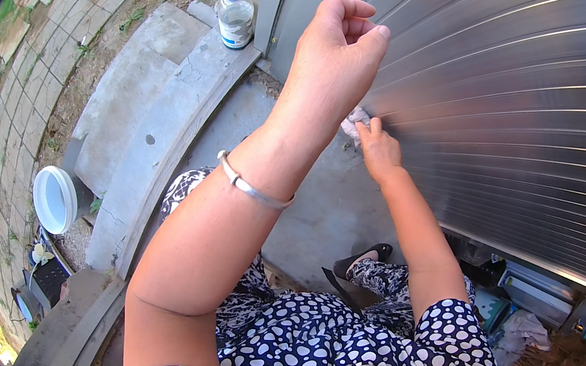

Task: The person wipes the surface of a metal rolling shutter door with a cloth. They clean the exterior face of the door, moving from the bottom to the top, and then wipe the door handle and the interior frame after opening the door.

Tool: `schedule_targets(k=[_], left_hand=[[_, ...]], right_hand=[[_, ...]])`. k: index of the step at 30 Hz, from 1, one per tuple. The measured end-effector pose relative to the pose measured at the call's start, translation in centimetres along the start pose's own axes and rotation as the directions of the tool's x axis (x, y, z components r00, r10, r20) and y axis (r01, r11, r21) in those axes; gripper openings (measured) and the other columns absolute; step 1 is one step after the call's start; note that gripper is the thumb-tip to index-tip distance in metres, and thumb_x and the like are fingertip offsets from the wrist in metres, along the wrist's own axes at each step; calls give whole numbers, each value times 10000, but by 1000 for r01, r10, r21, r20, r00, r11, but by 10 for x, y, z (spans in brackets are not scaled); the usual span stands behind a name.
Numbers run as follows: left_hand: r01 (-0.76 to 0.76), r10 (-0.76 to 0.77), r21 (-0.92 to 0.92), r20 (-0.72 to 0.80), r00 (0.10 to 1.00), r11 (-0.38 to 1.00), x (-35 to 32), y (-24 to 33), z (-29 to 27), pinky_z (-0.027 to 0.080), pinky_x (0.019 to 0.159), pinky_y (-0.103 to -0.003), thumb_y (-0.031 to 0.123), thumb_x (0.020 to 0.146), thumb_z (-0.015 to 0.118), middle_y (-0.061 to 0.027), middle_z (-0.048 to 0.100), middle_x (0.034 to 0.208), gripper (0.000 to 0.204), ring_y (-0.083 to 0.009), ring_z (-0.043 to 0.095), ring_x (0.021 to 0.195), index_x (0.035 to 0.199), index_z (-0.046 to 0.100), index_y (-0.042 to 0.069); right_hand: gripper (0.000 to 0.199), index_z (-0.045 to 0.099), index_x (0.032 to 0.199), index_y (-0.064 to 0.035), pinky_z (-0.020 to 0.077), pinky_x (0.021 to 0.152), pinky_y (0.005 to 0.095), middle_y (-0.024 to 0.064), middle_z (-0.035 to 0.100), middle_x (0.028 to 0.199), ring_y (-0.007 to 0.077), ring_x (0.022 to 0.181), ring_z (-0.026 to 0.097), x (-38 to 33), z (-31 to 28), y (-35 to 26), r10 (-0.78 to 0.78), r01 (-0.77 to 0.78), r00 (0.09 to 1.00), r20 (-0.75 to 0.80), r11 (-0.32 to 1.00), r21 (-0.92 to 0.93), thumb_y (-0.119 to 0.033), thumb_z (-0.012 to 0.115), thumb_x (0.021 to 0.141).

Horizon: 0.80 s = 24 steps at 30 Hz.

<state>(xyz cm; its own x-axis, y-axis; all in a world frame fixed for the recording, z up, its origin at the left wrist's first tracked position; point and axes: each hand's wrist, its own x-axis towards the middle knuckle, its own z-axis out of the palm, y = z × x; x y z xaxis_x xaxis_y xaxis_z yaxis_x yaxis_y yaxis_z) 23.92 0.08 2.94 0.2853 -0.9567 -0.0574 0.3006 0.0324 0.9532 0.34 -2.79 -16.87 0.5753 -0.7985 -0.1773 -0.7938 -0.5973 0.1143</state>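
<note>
My left hand (343, 41) is raised high in front of the ribbed metal panel (492, 82), its fingers curled in and nothing visible in them. Whether it touches the panel I cannot tell. A silver bangle (252, 191) circles the left forearm. Lower down, my right hand (381, 152) grips a crumpled pale cloth (356, 124) at the panel's edge. Part of the cloth is hidden by the fingers and my left arm.
A clear jar with a blue lid (236, 16) stands on the concrete step (141, 142) at the far side. Further left is a white bucket (56, 200). Assorted items, including a crumpled plastic bag (520, 335), lie at the lower right beneath the panel.
</note>
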Motion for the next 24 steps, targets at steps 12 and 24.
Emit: schedule_targets(k=[12,24], left_hand=[[8,-9,-16,-74,997,1000,15,-14,7,459,846,-296,182,853,625,-79,566,1037,411,-150,552,981,1187,486,-12],[51,-50,28,-45,998,998,18,-18,17,466,819,-285,173,845,623,-83,578,1045,394,-149,555,975,1173,505,-13]], right_hand=[[410,548,1263,-134,539,771,399,87,505,1063,259,944,605,-115,-316,43,-8,-369,503,-864,902,-223,-59,607,865],[496,520,1286,-176,548,690,440,90,492,1064,324,872,644,-67,-189,13,125,-154,754,-645,988,11,-72,639,816]])
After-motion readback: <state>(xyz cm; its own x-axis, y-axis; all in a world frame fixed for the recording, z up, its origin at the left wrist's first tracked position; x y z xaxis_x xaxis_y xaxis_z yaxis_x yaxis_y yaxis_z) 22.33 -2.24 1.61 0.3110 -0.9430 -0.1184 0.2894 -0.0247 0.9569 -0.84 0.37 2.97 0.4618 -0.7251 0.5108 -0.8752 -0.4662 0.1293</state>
